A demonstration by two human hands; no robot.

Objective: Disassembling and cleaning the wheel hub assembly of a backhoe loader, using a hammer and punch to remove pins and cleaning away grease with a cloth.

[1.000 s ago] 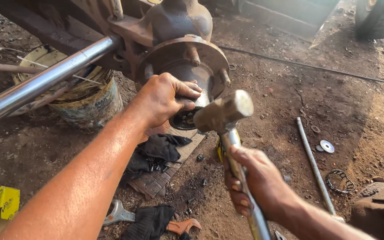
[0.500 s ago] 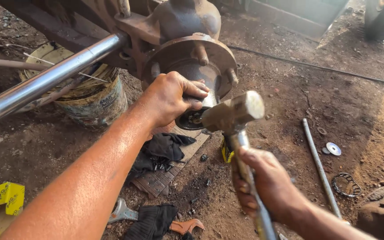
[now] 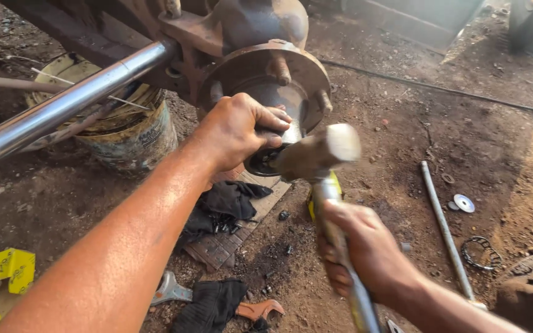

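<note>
My left hand grips a dark round part at the end of a rusty axle hub with protruding studs. My right hand is closed around the metal handle of a hammer. The hammer's head is blurred and sits right next to the dark part, just right of my left fingers. The hub hangs from a brown axle housing above the dirt floor.
A shiny steel tube runs from the left to the axle. A dirty bucket stands behind it. On the dirt lie black rags, a wooden board, wrenches, a long rod, a washer, a ring and yellow boxes.
The hammer head has swung in towards the dark part at the hub and is now blurred. My left hand stays on the part. The view has shifted slightly.
</note>
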